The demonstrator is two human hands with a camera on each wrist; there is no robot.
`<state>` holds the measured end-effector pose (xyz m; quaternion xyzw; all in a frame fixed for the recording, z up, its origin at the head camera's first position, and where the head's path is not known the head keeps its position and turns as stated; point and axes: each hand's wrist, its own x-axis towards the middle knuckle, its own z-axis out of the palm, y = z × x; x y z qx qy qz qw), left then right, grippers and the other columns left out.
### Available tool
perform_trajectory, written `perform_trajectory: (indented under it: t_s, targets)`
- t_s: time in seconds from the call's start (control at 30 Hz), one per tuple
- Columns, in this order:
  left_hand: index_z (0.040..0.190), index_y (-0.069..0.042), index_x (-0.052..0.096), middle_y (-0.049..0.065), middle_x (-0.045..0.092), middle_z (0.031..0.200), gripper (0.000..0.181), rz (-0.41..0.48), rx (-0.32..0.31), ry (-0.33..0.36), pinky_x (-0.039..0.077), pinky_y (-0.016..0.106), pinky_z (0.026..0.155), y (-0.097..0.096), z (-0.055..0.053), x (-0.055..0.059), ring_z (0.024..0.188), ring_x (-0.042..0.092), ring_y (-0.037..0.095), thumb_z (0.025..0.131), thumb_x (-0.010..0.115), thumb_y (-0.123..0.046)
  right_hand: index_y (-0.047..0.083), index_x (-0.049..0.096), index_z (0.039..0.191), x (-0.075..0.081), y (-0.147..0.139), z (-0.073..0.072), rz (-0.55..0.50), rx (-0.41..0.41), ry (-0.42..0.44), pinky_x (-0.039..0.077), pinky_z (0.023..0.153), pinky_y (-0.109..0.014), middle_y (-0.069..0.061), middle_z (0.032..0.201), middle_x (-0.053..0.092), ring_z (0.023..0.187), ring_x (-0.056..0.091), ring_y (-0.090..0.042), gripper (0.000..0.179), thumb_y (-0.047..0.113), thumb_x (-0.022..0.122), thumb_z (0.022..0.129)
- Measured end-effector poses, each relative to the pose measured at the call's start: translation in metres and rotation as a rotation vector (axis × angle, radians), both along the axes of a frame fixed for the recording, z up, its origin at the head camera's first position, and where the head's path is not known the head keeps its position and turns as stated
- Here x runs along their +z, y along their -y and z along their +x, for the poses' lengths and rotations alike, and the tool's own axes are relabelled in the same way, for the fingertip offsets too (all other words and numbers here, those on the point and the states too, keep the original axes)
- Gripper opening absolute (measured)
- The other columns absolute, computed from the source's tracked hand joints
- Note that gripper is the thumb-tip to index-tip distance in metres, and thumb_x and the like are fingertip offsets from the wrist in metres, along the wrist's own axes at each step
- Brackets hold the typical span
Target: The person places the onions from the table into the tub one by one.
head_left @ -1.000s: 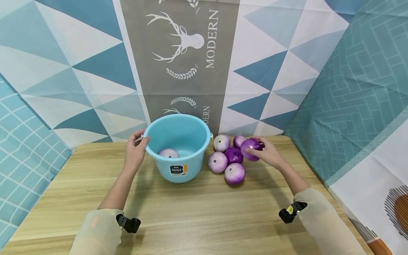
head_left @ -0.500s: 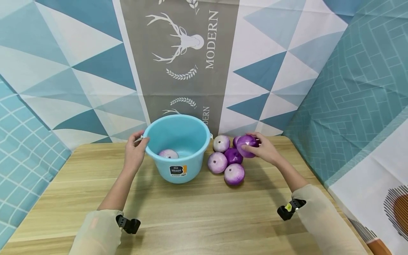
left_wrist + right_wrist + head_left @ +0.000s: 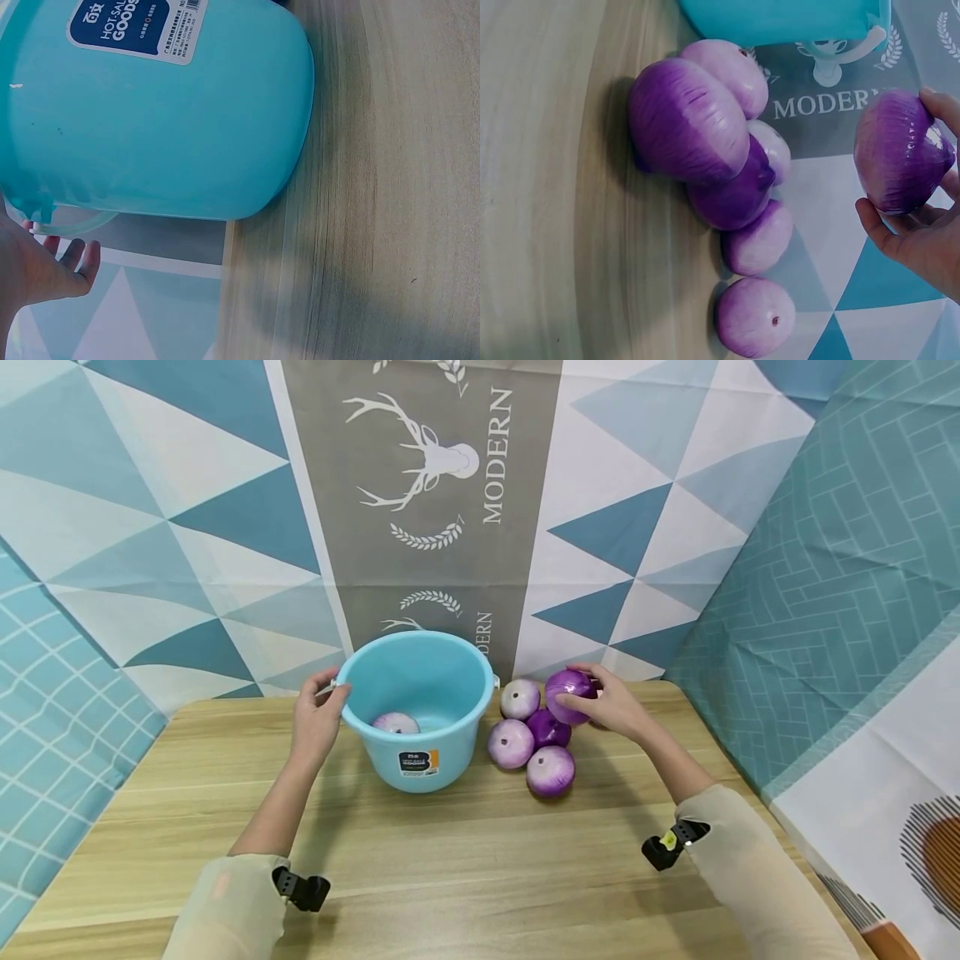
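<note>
One round, glossy purple onion (image 3: 567,696) is gripped in the R hand (image 3: 613,703), right of centre; vs. 0.5 s ago, it's been shifted slightly up & frame-left. The light-blue plastic bucket (image 3: 459,758), approx. centre, is touched at its rim by the L hand (image 3: 317,714), pos. unchanged; whether it's gripped can't be told. One pale purple-white onion (image 3: 396,723) is held inside. Six purple/white onions (image 3: 731,191) are clustered on the wood-grain table (image 3: 450,877), some betw. bucket & R hand.

Light-blue bucket (image 3: 460,745) on a wooden table (image 3: 465,877), pale onion (image 3: 396,722) inside the bucket, left hand (image 3: 316,717) holds the bucket's left side, cluster of onions (image 3: 547,729) just right of the bucket, right hand (image 3: 617,702) grips a purple onion (image 3: 566,695) farther right, deer-print backdrop (image 3: 450,460) behind the bucket
</note>
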<state>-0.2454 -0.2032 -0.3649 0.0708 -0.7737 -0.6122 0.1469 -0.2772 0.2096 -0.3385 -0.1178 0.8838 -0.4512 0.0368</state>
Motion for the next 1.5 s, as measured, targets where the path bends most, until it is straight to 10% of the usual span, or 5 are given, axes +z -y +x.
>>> perform_trajectory:
  t_s: [0.37, 1.5]
  targets:
    - [0.138, -0.010, 0.041, 0.008, 0.039, 0.144, 0.051, -0.004, 0.002, -0.001, 0.042, 0.022, 0.085, 0.001, -0.001, -0.002, 0.126, 0.045, 0.024, 0.094, 0.048, -0.034, 0.018, 0.043, 0.138, 0.009, 0.013, -0.004, 0.048, 0.048, -0.098, 0.049, 0.087, -0.041, -0.014, 0.128, 0.051, 0.113, 0.050, -0.029, 0.065, 0.038, 0.070, 0.082]
    - [0.137, -0.010, 0.041, 0.008, 0.040, 0.143, 0.050, -0.005, 0.008, 0.008, 0.042, 0.018, 0.083, 0.000, -0.001, -0.001, 0.125, 0.045, 0.023, 0.094, 0.048, -0.034, 0.021, 0.044, 0.137, 0.044, 0.053, -0.007, 0.007, 0.113, -0.154, 0.049, 0.089, -0.039, -0.005, 0.129, 0.050, 0.112, 0.050, -0.023, 0.066, 0.041, 0.070, 0.080]
